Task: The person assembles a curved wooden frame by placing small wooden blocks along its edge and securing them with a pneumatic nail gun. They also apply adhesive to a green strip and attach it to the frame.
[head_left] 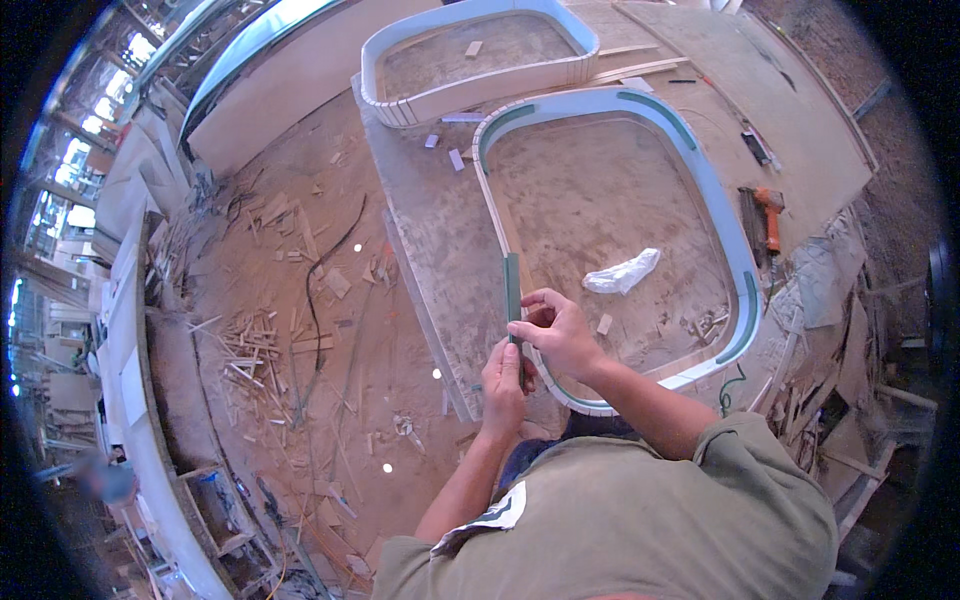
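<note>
A narrow green strip (pixel 512 285) stands up between my hands, beside the left side of a rounded, four-cornered wooden frame (pixel 648 384). My left hand (pixel 505 388) is closed round its lower end, thumb up. Higher up, my right hand (pixel 562 335) pinches the strip between thumb and fingers. Whether the strip touches the frame wall I cannot tell. Similar green pieces (pixel 745 320) line the frame's inner corners. Inside the frame lie a crumpled white plastic bag (pixel 622 272) and a small wood block (pixel 604 324).
A second rounded frame (pixel 480 92) sits at the far end of the worktable (pixel 425 215). At the right edge lies an orange nail gun (pixel 769 215), with a green coiled hose (pixel 733 388) nearer me. Wood scraps (pixel 255 350) and a dark cable (pixel 318 300) litter the floor.
</note>
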Demonstrator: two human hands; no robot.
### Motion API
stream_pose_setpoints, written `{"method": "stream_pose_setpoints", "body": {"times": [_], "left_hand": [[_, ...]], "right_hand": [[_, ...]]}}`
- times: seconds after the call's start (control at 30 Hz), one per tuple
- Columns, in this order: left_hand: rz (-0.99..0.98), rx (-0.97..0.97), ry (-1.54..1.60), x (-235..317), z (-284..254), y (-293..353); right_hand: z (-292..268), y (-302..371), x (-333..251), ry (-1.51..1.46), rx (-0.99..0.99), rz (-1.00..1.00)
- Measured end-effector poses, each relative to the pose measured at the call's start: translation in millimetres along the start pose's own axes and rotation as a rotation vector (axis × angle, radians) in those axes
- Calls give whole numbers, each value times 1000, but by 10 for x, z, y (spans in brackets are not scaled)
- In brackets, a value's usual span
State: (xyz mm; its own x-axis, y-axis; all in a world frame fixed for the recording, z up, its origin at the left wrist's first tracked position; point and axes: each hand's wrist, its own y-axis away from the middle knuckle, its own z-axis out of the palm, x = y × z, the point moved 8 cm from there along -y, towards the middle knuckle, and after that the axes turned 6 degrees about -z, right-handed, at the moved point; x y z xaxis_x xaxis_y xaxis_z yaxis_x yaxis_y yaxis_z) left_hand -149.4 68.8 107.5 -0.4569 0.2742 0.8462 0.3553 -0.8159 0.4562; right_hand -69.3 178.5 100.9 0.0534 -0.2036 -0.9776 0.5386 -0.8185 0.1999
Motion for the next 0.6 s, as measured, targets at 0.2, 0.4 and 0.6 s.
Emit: {"method": "stream_pose_setpoints", "body": {"times": [0.2,0.4,0.6], "left_hand": [[-81,-92,-31,-257,-284,239],[-104,-39,74,-113,-629,329],[-165,26,205,-130,-879,236]], "right_hand": [[138,310,133,-29,-16,11],[-816,278,262,59,449,-68],[-2605,78,1156,407,1006,279]]}}
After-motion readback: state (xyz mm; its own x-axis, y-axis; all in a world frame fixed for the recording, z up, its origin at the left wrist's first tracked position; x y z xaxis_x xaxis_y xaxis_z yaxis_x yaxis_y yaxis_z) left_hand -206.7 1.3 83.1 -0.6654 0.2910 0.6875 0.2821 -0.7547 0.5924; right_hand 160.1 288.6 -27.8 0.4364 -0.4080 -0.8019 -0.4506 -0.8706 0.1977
